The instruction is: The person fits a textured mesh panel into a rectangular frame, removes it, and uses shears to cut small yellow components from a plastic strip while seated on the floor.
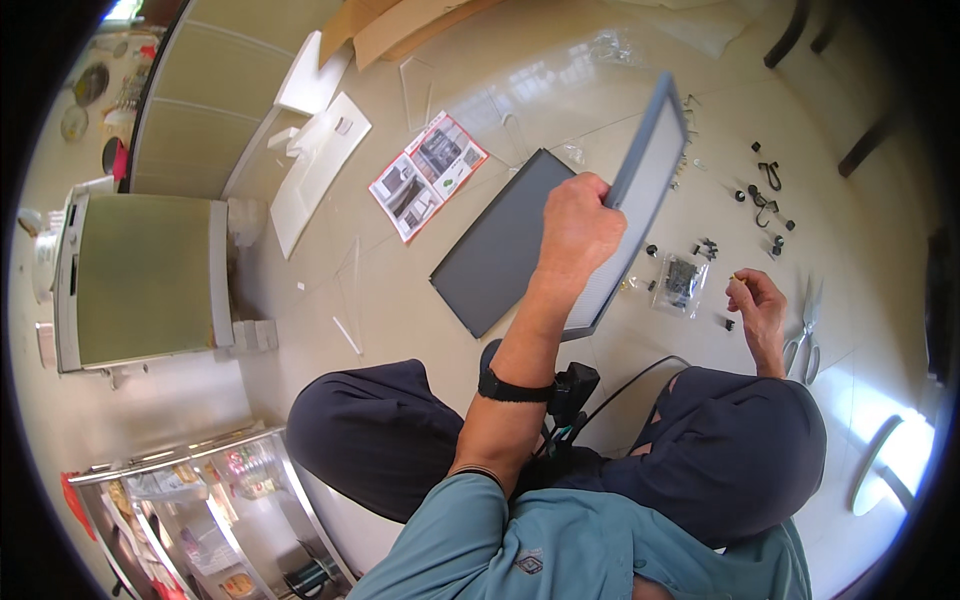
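Note:
My left hand (580,225) is closed on the edge of a grey-framed panel (650,165) with a pale face, holding it tilted up on its side. Below and to the left of it, a dark grey flat panel (490,245) lies on the floor. My right hand (762,312) hovers low over the floor at the right, thumb and fingertips pinching a small brass-coloured piece (738,280) whose exact kind is too small to tell. Close to that hand are a clear bag of black parts (682,280) and a pair of scissors (808,325).
Black hooks (769,177) and several small black fittings lie at the right. A printed leaflet (428,178), white foam pieces (320,170) and cardboard (400,35) are farther off. A cabinet (150,280) and a shelf rack (200,500) stand left; a round-based stand (880,465) is at lower right.

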Available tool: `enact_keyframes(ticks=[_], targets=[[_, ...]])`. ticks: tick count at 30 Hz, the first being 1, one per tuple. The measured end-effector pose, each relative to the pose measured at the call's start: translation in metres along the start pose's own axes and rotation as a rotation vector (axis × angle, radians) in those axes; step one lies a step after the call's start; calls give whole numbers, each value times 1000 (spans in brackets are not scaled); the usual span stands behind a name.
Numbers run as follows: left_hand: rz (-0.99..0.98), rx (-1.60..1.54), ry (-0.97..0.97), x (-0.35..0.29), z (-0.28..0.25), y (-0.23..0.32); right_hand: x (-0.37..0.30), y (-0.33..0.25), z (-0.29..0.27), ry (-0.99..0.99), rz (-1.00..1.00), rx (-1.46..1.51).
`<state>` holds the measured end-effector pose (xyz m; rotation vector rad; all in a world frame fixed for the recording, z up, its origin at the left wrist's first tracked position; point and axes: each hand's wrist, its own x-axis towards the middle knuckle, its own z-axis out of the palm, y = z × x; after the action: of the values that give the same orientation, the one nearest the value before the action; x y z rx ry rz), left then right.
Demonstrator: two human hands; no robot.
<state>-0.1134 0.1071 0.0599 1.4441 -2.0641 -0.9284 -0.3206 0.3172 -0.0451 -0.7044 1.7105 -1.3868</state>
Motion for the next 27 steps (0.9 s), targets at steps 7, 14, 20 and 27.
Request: enact_keyframes(ticks=[7,14,20,27], targets=[[54,-44,-47,-2,-5,4,2,2,-9,38,-11,-16],[-140,-301,-170,18,-35,-27,0,-10,13,33,25,-12],[-261,-557,-264,15,-26,-5,3,-31,24,38,-23,-40],[-314,-724,-455,14,7,6,16,-91,47,-153,-328,-126]])
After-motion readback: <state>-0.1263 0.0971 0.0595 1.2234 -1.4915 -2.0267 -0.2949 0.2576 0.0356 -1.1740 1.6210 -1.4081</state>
